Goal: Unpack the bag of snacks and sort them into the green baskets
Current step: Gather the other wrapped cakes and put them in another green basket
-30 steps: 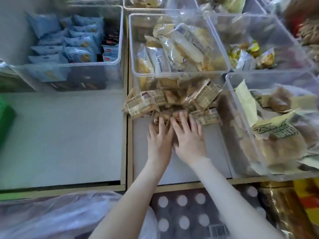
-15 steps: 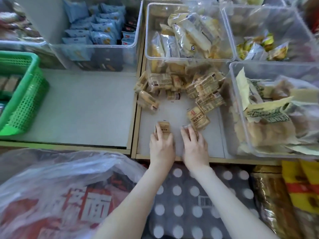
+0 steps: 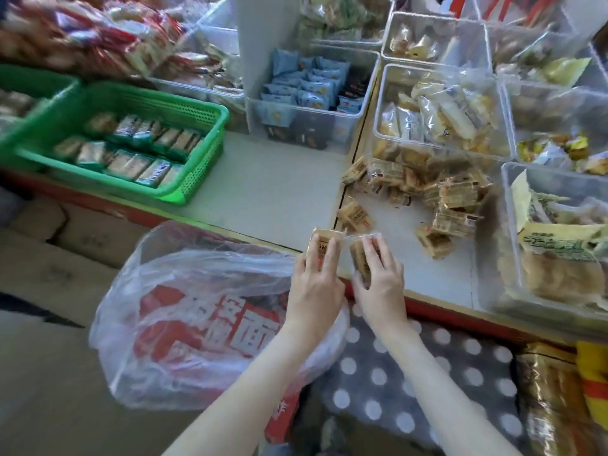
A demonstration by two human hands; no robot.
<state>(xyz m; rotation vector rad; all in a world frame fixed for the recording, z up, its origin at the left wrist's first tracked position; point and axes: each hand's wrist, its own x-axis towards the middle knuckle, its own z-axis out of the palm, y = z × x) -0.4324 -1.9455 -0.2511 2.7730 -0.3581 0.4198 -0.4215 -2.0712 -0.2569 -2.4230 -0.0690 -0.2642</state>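
- At the front edge of the shelf, head view: I log the left hand gripping one tan snack packet, fingers curled over its face.
- Right hand, just beside the left: fingers curled round a second packet.
- Pile of packets: loose on the shelf beyond both hands, against a clear bin.
- Green basket: I note it at far left on the shelf, rows of wrapped snacks inside, well apart from the hands.
- Plastic bag: below the left forearm, mouth open.
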